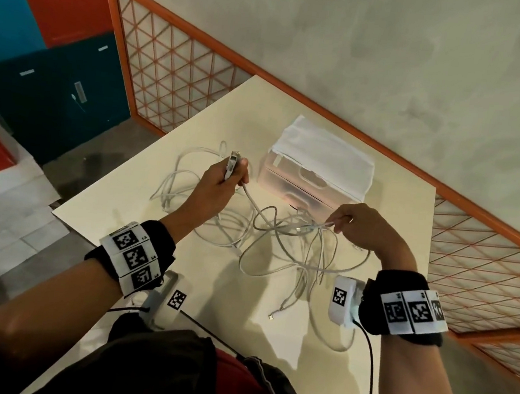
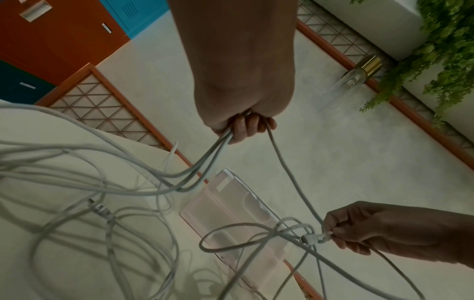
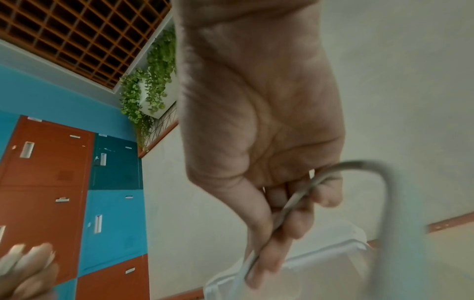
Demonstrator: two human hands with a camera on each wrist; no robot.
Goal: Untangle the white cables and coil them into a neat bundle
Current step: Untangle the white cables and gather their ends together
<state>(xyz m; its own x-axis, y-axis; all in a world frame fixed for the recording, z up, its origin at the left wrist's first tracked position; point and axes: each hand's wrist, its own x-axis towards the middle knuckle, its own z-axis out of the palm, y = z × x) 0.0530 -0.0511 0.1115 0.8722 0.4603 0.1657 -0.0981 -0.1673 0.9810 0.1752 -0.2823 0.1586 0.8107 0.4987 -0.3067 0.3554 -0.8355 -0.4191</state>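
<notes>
Fingers [image 2: 246,125] of left hand [image 1: 222,183] curled round several strands of white cables [image 1: 280,237], with a small folded bunch and plug ends sticking up out of the fist. Right hand [image 1: 364,226] pinching one strand just behind a plug [image 2: 311,238], thumb against fingertips, one line running between the two hands. Rest of the cables lying loose on the table [image 1: 129,216], looping and crossing between and below both hands, one free end near the front edge. Judged early in the job: most of the snarl not yet pulled apart, only a short gathered start in the left fist, no finished bundle anywhere, coiling nearly all left to do. Beyond the hands, a clear plastic box [image 1: 314,183] with white folded sheets on top, at the far side of the table. Around it, orange lattice railing [image 1: 175,71], plain grey wall, red and blue lockers [image 1: 47,17], hanging green plants [image 2: 441,50].
</notes>
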